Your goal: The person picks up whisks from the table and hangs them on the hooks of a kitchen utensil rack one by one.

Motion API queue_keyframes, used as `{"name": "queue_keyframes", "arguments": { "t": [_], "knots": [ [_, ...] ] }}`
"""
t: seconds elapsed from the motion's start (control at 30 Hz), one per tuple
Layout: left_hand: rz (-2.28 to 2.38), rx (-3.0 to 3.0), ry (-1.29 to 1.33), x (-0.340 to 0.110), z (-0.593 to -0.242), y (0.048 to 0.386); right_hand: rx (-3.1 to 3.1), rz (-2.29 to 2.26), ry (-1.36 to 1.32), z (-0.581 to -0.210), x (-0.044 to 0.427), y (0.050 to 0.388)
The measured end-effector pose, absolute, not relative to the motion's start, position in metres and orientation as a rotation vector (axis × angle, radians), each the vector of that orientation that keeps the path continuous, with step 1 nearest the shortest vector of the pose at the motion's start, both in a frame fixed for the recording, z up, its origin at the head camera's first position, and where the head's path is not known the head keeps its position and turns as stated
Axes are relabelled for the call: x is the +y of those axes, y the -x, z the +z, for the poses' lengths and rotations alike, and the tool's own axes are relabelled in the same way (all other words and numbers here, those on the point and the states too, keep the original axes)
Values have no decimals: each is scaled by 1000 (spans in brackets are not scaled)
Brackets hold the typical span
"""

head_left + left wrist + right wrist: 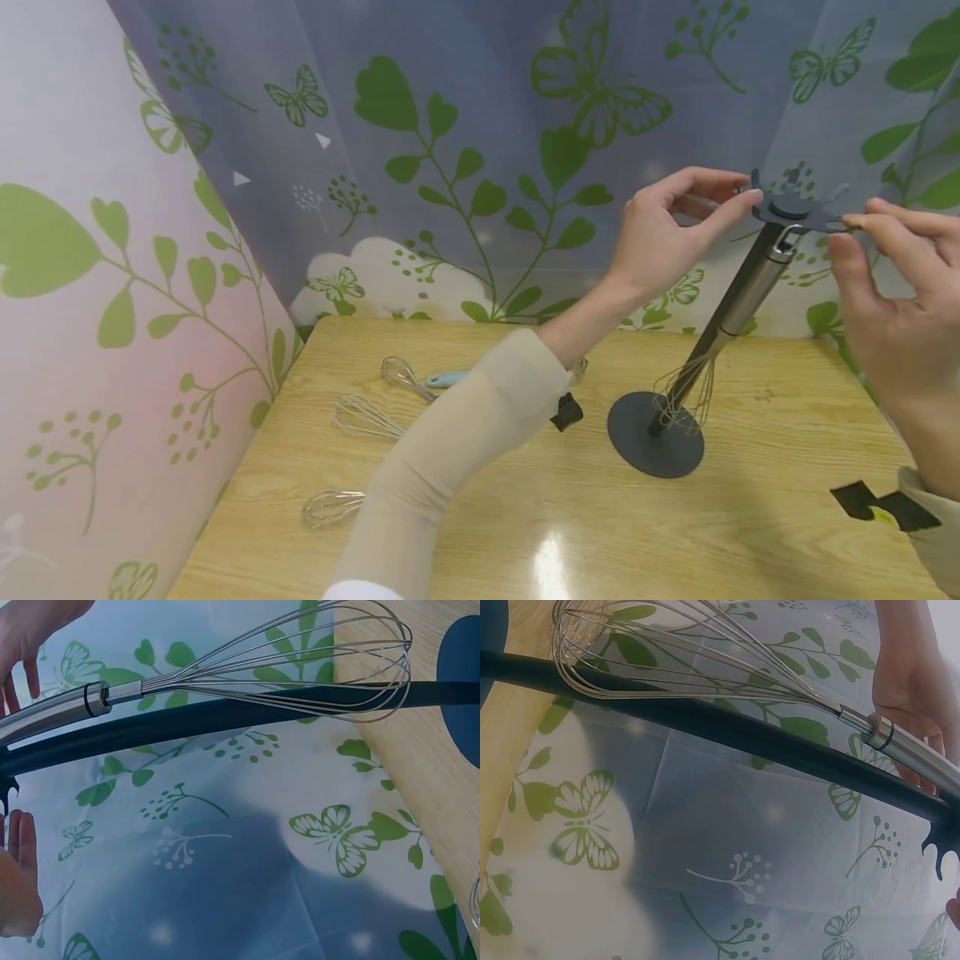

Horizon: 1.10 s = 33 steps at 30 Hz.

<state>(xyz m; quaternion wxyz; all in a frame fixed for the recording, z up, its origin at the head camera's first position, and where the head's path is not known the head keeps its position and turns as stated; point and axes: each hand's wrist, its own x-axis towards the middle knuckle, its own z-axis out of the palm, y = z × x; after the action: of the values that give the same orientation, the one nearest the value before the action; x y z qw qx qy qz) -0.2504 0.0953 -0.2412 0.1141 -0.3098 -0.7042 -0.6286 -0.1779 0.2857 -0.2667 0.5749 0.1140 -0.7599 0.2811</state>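
A dark utensil stand (703,354) rises from a round base, with a ring of hooks (791,207) around its top. My left hand (667,225) pinches the left side of this hook ring between thumb and fingers. On the opposite side, my right hand (911,287) pinches the ring's right edge. From the front hook hangs a steel whisk (756,287) by its handle loop, wires downward beside the pole. Both wrist views show that whisk (52,720) (919,754) close to the pole; only parts of the hands appear there.
Several whisks lie on the wooden table (600,533) at left, among them one wire whisk (367,417), partly behind my left sleeve (457,450). A light-blue handle (446,379) lies near them. A patterned curtain (450,167) stands behind the table.
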Motion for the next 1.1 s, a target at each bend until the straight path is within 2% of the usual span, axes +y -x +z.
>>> {"name": "queue_keyframes", "arguments": {
  "t": [1.1],
  "knots": [
    [-1798,-2078,926,89,-245,248,-1825,607,-317,-260,288,180]
  ]
}}
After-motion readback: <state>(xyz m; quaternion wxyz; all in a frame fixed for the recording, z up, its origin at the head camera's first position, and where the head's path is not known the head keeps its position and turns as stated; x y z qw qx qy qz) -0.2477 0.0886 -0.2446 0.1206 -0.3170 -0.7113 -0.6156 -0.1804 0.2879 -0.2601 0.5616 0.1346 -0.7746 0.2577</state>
